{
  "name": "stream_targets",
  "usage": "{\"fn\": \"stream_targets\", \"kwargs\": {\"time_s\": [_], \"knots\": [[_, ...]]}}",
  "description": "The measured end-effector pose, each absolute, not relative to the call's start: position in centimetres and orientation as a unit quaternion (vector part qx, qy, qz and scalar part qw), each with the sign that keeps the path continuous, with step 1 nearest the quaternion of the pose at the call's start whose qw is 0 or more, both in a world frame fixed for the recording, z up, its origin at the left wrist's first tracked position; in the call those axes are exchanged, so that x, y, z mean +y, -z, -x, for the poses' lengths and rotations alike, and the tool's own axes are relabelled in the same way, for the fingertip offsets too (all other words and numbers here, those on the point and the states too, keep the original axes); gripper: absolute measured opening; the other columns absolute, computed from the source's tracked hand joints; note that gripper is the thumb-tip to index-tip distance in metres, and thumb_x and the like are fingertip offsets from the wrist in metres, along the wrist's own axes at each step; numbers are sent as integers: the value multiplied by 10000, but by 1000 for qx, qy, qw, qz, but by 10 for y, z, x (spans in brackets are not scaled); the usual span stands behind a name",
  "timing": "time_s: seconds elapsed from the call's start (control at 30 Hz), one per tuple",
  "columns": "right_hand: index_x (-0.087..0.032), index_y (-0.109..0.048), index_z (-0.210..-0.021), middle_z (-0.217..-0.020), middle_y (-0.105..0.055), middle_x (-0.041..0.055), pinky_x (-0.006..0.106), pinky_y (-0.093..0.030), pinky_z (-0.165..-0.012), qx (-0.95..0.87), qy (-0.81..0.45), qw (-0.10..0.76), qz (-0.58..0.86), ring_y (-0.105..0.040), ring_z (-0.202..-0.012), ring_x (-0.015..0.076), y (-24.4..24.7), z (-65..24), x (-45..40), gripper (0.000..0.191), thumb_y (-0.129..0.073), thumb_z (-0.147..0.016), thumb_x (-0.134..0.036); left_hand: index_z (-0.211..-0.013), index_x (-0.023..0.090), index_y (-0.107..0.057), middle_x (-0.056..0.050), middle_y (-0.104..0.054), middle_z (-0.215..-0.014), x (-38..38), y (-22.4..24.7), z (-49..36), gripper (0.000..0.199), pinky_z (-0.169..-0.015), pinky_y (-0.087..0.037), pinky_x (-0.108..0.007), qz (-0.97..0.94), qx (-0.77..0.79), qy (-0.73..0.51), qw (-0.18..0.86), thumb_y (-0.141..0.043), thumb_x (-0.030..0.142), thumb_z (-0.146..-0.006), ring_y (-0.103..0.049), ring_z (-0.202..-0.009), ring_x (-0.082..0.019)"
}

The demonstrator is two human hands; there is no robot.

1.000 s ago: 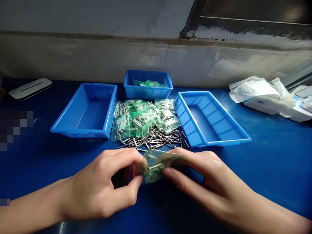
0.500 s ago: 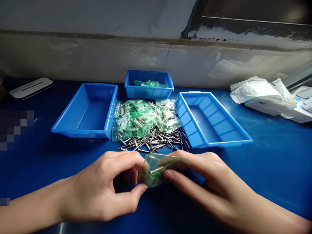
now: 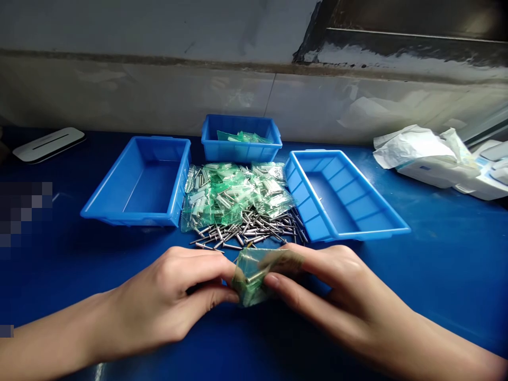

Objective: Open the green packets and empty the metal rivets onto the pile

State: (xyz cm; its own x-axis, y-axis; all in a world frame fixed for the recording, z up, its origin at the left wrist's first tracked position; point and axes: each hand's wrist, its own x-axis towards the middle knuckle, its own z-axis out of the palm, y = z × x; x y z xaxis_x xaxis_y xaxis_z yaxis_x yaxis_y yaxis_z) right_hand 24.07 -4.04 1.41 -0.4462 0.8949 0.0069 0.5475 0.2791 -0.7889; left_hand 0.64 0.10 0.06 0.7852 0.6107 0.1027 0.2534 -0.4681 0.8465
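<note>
A small clear greenish plastic bag point(image 3: 251, 293) hangs between my two hands, just in front of the pile. A metal screw point(image 3: 256, 275) shows through its film; the other contents are blurred. My right hand point(image 3: 341, 296) pinches the bag's right part between thumb and fingers. At the left edge, my left hand point(image 3: 178, 296) has thumb and fingertips closed on the film. Beyond the hands lie loose screws point(image 3: 254, 228) in a heap. Behind them are piled green plastic packets point(image 3: 230, 196) with white plugs and metal screws inside.
Blue bins stand around the pile: a left bin point(image 3: 129, 217), a right bin point(image 3: 373, 233) and a back bin point(image 3: 242, 153) with green packets in it. A white flat device point(image 3: 50, 144) lies far left. Crumpled white paper point(image 3: 413, 148) lies at right on the blue table point(image 3: 444, 254).
My left thumb and fingers have closed together on the bag's left edge, where a gap showed between them before. My right hand keeps its pinch.
</note>
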Motion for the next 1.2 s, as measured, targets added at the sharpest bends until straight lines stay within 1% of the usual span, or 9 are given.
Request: {"fn": "stream_targets", "kwargs": {"time_s": [0.2,0.33,0.43,0.57,0.67,0.77,0.97,1.1,1.2], "knots": [[-196,-649,-879,-732,-731,-5,215,-442,-516,-756,-399,241,459,-625,-565,122,-13,-242,-41,164,-538,-995,-232,-943,170,-754,0,-771,-837,2,0,-1,223,-698,-541,-145,-821,245,-228,464,-590,20,-920,-736,-748,-122],[-203,-629,-871,-740,-720,-17,206,-431,-519,-751,-406,256,454,-605,-563,107,-13,-242,-40,183,-517,-1013,-230,-913,163,-780,8,-779,-796,4,-3,-1,213,-657,-546,-131,-805,259,-245,475,-647,1,-884,-722,-680,-106],[-213,-598,-814,-701,-702,-26,208,-413,-495,-754,-393,256,459,-559,-525,104,-15,-241,-40,211,-516,-1008,-232,-883,159,-776,6,-779,-778,4,-5,-2,225,-652,-559,-138,-797,256,-255,484,-635,-17,-881,-717,-658,-105],[-205,-599,-796,-713,-717,-5,216,-434,-503,-753,-395,247,466,-600,-540,118,-14,-241,-41,211,-514,-989,-208,-847,158,-756,-9,-772,-764,4,-5,-5,206,-648,-559,-172,-814,249,-259,457,-622,10,-897,-703,-657,-122],[-193,-635,-826,-707,-709,-6,215,-439,-503,-755,-394,251,461,-600,-539,116,-12,-241,-40,191,-526,-983,-203,-810,148,-739,-8,-742,-716,3,-5,-6,183,-604,-528,-165,-821,266,-249,439,-623,32,-890,-672,-615,-115],[-177,-668,-876,-712,-709,-1,215,-450,-515,-760,-395,254,450,-607,-550,118,-10,-241,-38,184,-523,-987,-199,-829,142,-735,4,-717,-695,1,-5,-7,174,-579,-504,-145,-824,276,-233,436,-600,48,-885,-654,-589,-100],[-151,-675,-926,-711,-704,22,229,-444,-508,-769,-390,247,443,-590,-548,128,-5,-242,-37,209,-505,-1017,-231,-801,160,-683,65,-629,-614,1,-8,-8,171,-531,-453,-100,-825,299,-207,433,-558,66,-870,-569,-518,-58],[-147,-668,-924,-677,-661,5,232,-421,-488,-775,-386,244,436,-533,-521,121,-4,-243,-39,220,-498,-1025,-244,-819,166,-668,72,-614,-621,1,-7,-7,162,-516,-440,-102,-814,300,-193,459,-544,80,-878,-548,-513,-54],[-150,-667,-936,-686,-651,-5,222,-429,-502,-778,-382,248,434,-533,-531,115,-6,-242,-39,205,-500,-1025,-228,-887,183,-656,77,-629,-658,0,-6,-6,147,-531,-449,-97,-808,302,-181,473,-546,87,-892,-563,-532,-53]]}}
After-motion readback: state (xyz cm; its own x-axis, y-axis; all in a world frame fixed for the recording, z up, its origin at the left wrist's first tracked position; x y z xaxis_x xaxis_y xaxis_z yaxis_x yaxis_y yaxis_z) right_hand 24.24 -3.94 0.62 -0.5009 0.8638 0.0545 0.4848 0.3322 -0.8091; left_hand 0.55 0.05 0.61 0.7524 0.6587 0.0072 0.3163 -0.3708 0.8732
